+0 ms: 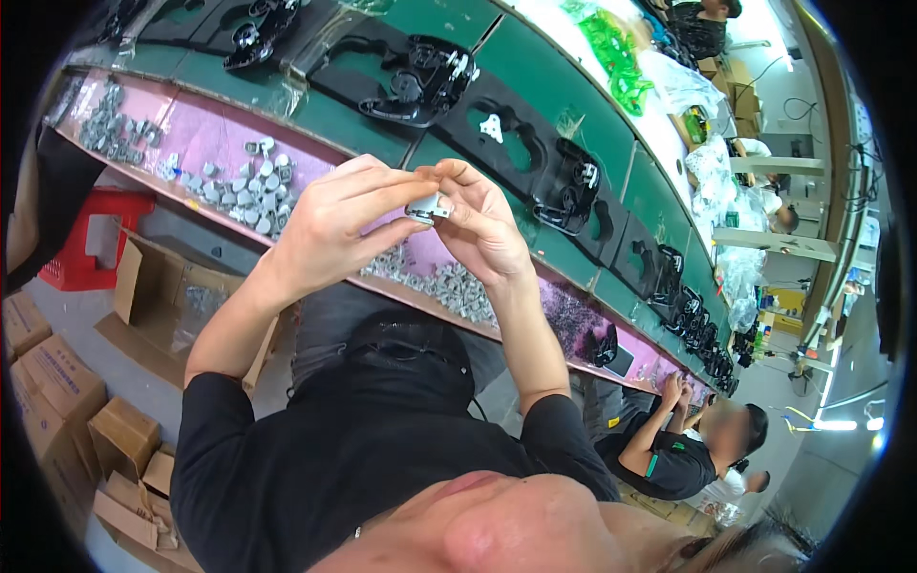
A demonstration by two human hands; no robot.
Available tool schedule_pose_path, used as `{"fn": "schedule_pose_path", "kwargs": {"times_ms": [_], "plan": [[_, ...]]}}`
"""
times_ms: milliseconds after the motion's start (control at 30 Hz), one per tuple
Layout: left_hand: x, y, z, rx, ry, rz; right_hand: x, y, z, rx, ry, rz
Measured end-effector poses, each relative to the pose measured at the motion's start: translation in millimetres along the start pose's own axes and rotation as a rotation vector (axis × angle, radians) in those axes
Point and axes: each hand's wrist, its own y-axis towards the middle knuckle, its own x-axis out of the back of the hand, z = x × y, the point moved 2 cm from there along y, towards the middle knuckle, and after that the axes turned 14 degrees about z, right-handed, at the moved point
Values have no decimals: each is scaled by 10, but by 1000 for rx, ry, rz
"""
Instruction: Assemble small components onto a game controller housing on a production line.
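Note:
Both of my hands are raised over the near edge of the workbench, fingertips together around a small grey-white plastic part (423, 209). My left hand (344, 220) pinches it from the left side. From the other side, the thumb and fingers of my right hand (483, 229) close on the same part. Its lower edge looks dark, and fingers cover some of it. Below and left of my hands lies a pile of grey plastic caps (256, 196) on the pink strip of the bench. More small grey pieces (458, 291) are heaped beneath my wrists.
Black moulded assemblies (415, 86) sit in black holders along the green conveyor (573, 263). A white three-lobed piece (491, 128) lies in one holder. Cardboard boxes (57, 392) and a red crate (95, 234) stand on the floor at left. A co-worker (683, 454) sits at right.

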Motion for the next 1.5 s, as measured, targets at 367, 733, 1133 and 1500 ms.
{"fn": "schedule_pose_path", "kwargs": {"times_ms": [367, 733, 1133, 1500], "plan": [[467, -172, 308, 138, -142, -237, 203, 1474, 988, 52, -1558, -106], [483, -771, 371, 444, -192, -234, 1624, 3672, 1915, 298, -3114, 133], [672, -966, 441, 495, -189, -337, 1548, 3503, 2384, 411, -3218, 272], [451, -837, 152, 366, -215, -281, 980, 1707, 2480, 439, -1816, -595]]}}
